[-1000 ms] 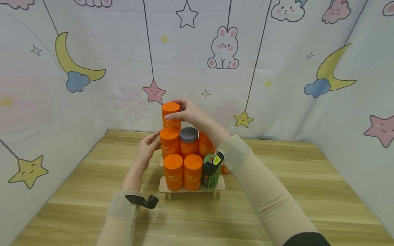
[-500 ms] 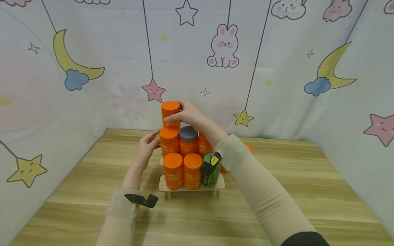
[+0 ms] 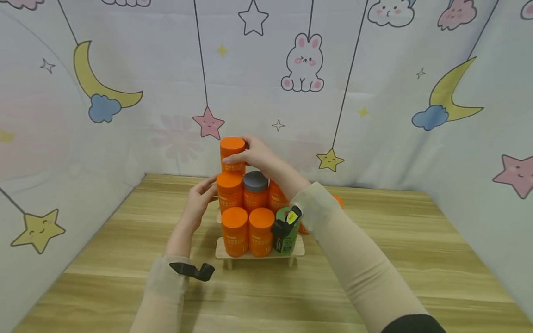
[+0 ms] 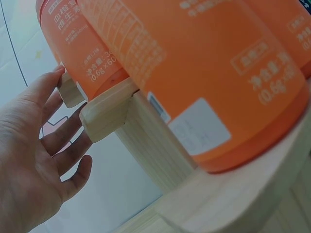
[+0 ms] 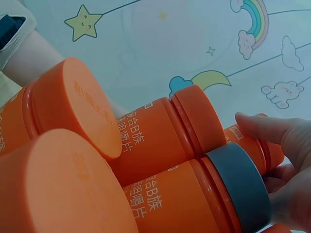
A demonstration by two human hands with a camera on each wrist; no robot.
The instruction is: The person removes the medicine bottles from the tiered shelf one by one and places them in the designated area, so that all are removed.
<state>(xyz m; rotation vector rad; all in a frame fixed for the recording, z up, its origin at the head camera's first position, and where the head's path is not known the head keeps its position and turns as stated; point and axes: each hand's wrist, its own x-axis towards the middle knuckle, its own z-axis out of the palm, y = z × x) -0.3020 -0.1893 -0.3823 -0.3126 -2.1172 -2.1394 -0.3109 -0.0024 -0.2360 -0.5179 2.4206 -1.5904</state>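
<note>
In the head view my right hand grips an orange vitamin jar at the back left of a small tiered wooden rack. Its thumb lies along the front of the jar; the other fingers pass behind. My left hand is at the rack's left side, next to an orange jar on the middle tier. The left wrist view shows that hand's thumb by the end of a wooden tier, the other fingers loosely bent. A grey-capped orange jar stands below my right hand.
Two orange jars and a green jar fill the front tier. Another middle-tier orange jar is partly behind my right forearm. More orange shows beyond the right sleeve. Patterned cloth encloses the wood-grain table.
My right hand and the gripped jar have shifted only very slightly, with the fingers a little lower behind it. My left hand has stayed beside the rack.
</note>
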